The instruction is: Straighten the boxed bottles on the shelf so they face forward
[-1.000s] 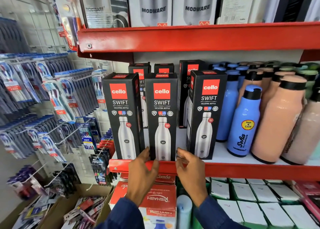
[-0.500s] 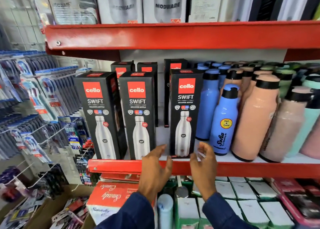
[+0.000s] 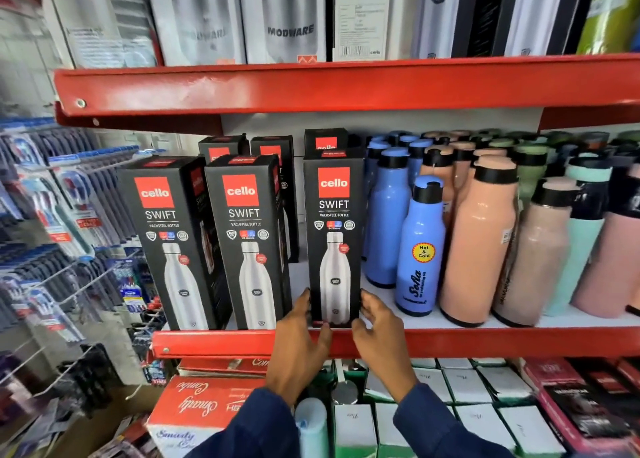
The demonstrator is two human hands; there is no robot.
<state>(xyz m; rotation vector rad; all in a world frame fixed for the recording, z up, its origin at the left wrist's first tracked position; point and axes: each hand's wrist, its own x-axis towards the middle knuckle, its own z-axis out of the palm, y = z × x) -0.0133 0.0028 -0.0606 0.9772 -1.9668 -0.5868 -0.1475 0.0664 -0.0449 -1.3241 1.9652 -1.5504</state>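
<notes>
CHANGE: I've moved both hands off the middle box onto the right boxed bottle point(image 3: 333, 239); it now faces forward, so the front row looks nearly done | HANDS: left hand point(image 3: 300, 340) and right hand point(image 3: 381, 336) half-open, cupping its base sides | WHERE: shelf point(image 3: 485, 341) front edge | COUNT: 3 front boxes, 3 behind, 2 hands.

Three black Cello Swift boxes stand at the near edge of a red shelf point(image 3: 485, 341). The left box point(image 3: 173, 243) and middle box point(image 3: 247, 241) show a side panel, while the right box point(image 3: 334, 239) faces squarely forward. The left hand point(image 3: 299, 341) and right hand point(image 3: 379, 336) flank its base, fingers apparently touching the lower corners. Just right stands a blue bottle point(image 3: 420, 249), then peach bottles point(image 3: 483, 246). More boxes stand farther back.
</notes>
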